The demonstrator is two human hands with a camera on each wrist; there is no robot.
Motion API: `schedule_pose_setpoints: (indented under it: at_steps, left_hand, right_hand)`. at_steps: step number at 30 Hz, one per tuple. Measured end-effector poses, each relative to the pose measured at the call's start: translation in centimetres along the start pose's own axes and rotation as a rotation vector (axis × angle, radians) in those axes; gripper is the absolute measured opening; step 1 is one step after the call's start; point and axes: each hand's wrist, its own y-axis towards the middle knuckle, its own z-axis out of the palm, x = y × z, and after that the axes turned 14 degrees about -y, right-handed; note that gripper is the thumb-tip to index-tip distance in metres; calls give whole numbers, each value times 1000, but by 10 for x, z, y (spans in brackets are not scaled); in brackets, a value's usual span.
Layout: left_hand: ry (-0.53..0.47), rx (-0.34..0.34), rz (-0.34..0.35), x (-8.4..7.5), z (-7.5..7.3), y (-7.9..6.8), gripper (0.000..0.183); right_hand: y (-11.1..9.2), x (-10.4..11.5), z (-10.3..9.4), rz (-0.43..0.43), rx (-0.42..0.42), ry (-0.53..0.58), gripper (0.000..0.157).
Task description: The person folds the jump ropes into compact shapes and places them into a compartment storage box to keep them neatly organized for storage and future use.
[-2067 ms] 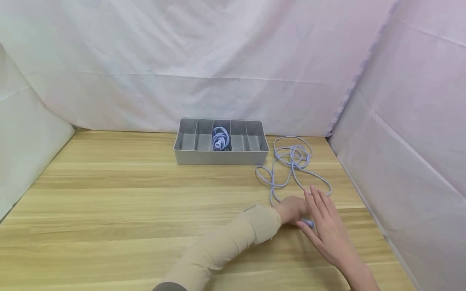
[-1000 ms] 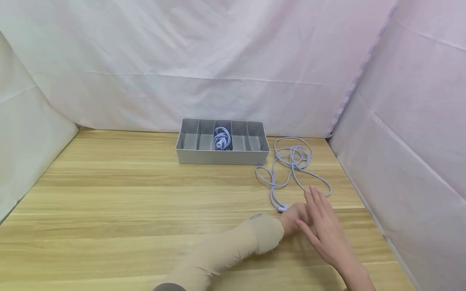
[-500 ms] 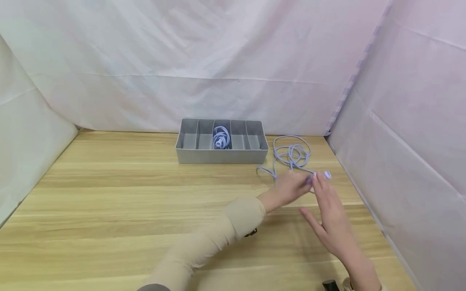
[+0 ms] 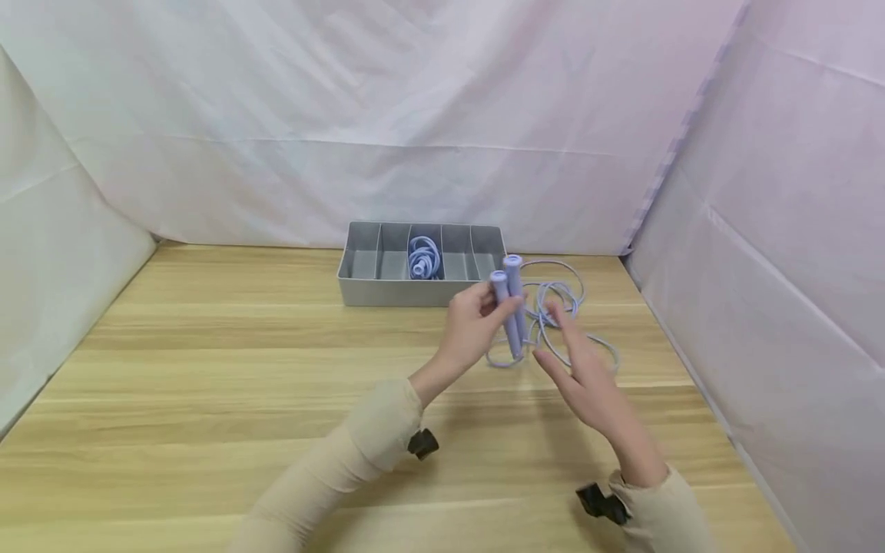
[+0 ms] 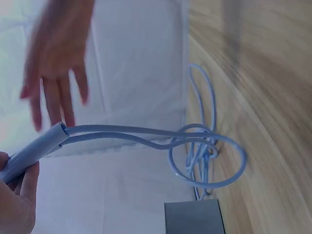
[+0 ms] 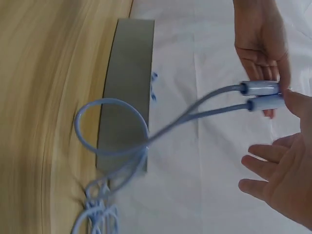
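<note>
My left hand (image 4: pixel 467 329) pinches both handles (image 4: pixel 512 311) of a pale blue skipping rope between thumb and fingers. The handles stand side by side, ends up, above the table. From their lower ends the cord (image 6: pixel 170 124) runs down to a loose tangle (image 4: pixel 557 298) at the right. Just right of the handles hovers my right hand (image 4: pixel 588 380), its fingers extended and nothing in its grasp; the right wrist view also shows this hand (image 6: pixel 287 180) with spread fingers beside the handles. A second blue rope (image 4: pixel 423 259) lies coiled in the middle compartment of a grey box.
The grey divided box (image 4: pixel 387 293) stands at the back of the wooden table (image 4: pixel 228 369), left of the loose cord. White cloth walls (image 4: pixel 781 253) border the table at the back and sides. Black wrist devices (image 4: pixel 601 504) sit on both forearms.
My left hand has moved up and left from low beside the right hand, raising both handles with it. The right hand has shifted slightly left. The box has stayed put.
</note>
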Motion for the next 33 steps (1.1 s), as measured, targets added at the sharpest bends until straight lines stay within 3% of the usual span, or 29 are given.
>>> schedule_pose_setpoints:
  at_steps: [4, 9, 12, 18, 25, 30, 33]
  left_hand:
    - [-217, -85, -59, -11, -17, -6, 28]
    - [-350, -213, -94, -17, -40, -13, 27]
    - [-411, -277, -117, -17, -53, -18, 28]
    - [-477, -353, -142, -17, -75, -25, 31]
    - [-491, -378, -190, -20, -94, -33, 31]
    - [-509, -323, -341, -24, -119, -43, 42]
    - [-505, -241, -446, -23, -139, -50, 52]
  right_hand:
    - [28, 9, 19, 8, 131, 267, 38]
    - [51, 27, 44, -25, 239, 610, 42]
    - [57, 38, 55, 10, 290, 709, 41]
    - [62, 52, 64, 72, 346, 630, 39]
    - [63, 57, 61, -28, 439, 473, 31]
    - [68, 51, 55, -97, 513, 394, 28]
    - [72, 44, 54, -125, 567, 326, 28]
